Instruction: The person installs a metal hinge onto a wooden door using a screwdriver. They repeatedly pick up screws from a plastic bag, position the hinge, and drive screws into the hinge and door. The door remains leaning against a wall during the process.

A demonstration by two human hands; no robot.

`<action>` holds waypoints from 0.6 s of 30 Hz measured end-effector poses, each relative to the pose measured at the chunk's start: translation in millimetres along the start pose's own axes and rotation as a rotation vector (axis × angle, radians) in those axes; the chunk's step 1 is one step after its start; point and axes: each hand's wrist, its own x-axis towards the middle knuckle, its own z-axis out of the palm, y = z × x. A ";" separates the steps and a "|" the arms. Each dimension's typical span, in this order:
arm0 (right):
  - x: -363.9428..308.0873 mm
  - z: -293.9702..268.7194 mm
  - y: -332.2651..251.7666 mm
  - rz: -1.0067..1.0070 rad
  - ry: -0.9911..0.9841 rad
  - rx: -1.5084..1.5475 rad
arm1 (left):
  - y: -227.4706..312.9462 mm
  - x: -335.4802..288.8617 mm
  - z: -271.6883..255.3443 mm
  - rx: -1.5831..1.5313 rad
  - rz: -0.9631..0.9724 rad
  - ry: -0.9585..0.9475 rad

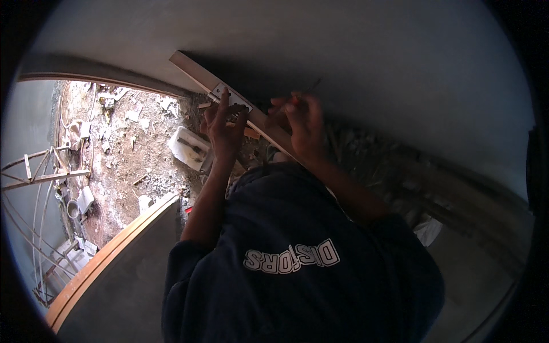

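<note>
A long pale wooden board (191, 70) slants across the middle in front of me. A light metal hinge plate (231, 101) with dark holes lies on its narrow face. My left hand (224, 128) holds the plate against the board, index finger stretched along it and thumb at its lower end. To the right, my right hand (307, 123) is closed close beside the board. Between its fingers is a thin tool with a red part (295, 100); a dark shaft points up and away. Shadow hides the tool's exact kind.
A grey wall (343, 40) rises just beyond the board. At left, a doorway opens onto rubble-strewn ground (131, 143) with a white tray (186, 146). A metal frame (46, 171) stands farther left. A wooden edge (114, 251) runs along my lower left. Dark debris lies at right.
</note>
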 end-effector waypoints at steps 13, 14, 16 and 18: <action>46.3 28.3 -33.6 -0.274 -0.314 -0.042 | -10.4 -7.6 9.8 0.059 0.079 0.090; 44.6 26.4 -25.4 -0.271 -0.330 -0.097 | -10.3 -7.8 10.5 0.063 0.083 0.095; 43.7 23.0 -13.3 -0.218 -0.370 -0.264 | -8.8 -8.9 11.4 0.064 0.074 0.095; 46.7 24.7 -9.9 -0.120 -0.422 -0.485 | -7.3 -7.5 10.8 0.060 0.049 0.092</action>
